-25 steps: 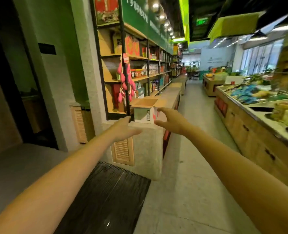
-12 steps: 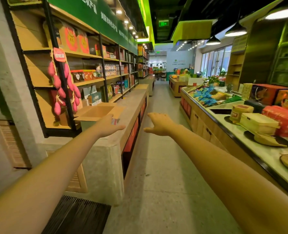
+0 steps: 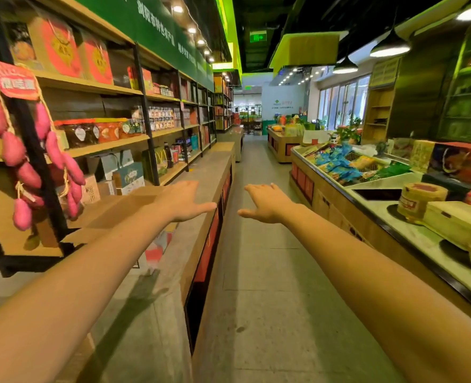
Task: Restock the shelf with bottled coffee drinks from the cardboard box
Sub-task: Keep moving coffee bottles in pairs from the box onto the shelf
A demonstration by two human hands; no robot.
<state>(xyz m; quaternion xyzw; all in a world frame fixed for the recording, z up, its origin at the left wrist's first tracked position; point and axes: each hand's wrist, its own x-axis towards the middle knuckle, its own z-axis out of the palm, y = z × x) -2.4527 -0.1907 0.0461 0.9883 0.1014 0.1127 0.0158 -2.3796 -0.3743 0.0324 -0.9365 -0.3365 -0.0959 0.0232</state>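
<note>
Shop aisle (image 3: 259,258), stone counter (image 3: 209,172), stocked shelves (image 3: 110,143)

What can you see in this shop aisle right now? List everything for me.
cardboard box: one, brown, flaps open, on the left counter under the left forearm
left counter: one, grey, along the shelving
shelving: one long run, wood with black frame, left wall
sweet potato string: one, pink, hanging on the near post
gift boxes: two, red, top shelf
right counter: one, pale top, right of the aisle
packets: heap, blue and yellow, right counter's bin
round tub: one, tan, right counter
left hand: open, empty, by the box
right hand: open, empty, over the aisle
</note>
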